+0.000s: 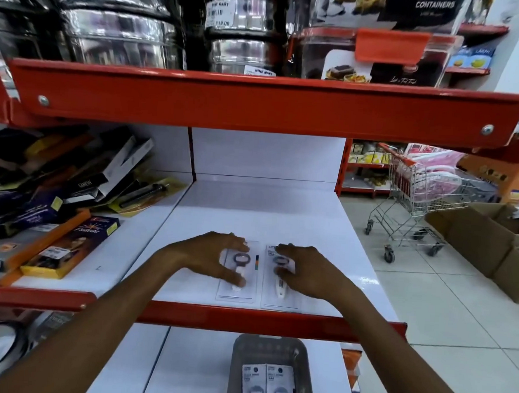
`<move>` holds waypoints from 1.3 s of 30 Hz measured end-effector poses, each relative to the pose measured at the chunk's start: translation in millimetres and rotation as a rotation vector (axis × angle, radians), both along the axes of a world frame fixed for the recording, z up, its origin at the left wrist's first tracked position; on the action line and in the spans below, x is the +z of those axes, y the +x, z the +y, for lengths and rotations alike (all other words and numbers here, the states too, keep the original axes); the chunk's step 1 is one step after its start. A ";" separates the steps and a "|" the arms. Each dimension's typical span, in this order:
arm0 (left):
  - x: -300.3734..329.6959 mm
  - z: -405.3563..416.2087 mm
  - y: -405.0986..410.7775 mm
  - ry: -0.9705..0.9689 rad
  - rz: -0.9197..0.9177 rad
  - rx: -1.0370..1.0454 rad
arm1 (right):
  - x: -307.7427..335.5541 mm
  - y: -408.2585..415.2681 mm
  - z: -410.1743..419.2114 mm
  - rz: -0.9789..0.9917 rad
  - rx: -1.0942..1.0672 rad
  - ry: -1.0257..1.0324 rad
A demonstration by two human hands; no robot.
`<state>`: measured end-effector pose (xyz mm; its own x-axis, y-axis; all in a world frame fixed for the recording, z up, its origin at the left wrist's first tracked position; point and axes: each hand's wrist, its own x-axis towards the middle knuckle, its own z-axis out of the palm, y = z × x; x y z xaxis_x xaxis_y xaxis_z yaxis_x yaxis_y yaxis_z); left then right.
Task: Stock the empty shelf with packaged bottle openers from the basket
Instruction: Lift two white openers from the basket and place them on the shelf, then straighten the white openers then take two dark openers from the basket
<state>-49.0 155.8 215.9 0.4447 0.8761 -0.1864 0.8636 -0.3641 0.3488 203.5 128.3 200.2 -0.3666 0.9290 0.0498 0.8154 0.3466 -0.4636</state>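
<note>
Two packaged bottle openers lie flat side by side near the front of the white shelf (251, 214). My left hand (209, 258) arches over the left pack (238, 289), thumb and fingertips touching it. My right hand (305, 270) arches over the right pack (281, 298) the same way. Neither pack is lifted. Below the shelf stands a grey basket (240, 362) holding two more packaged openers (267, 388) side by side.
The shelf has a red front lip (244, 318) and a red shelf (258, 102) close overhead carrying steel pots. Boxed goods (52, 238) crowd the shelf section to the left. A shopping trolley (419, 203) and cardboard boxes (486, 237) stand on the tiled floor at right.
</note>
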 end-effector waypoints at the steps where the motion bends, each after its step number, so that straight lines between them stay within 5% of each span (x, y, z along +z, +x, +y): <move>1: -2.9 -1.5 0.0 -0.015 0.019 -0.004 | -2.8 -0.6 -3.7 -0.026 0.016 -0.019; 34: -14.6 -38.5 1.4 0.009 -0.018 0.011 | -9.1 -5.0 -28.9 -0.027 0.053 -0.075; 39: -10.6 -83.4 8.2 0.297 -0.191 0.047 | -1.1 -2.3 -68.0 0.131 0.013 0.212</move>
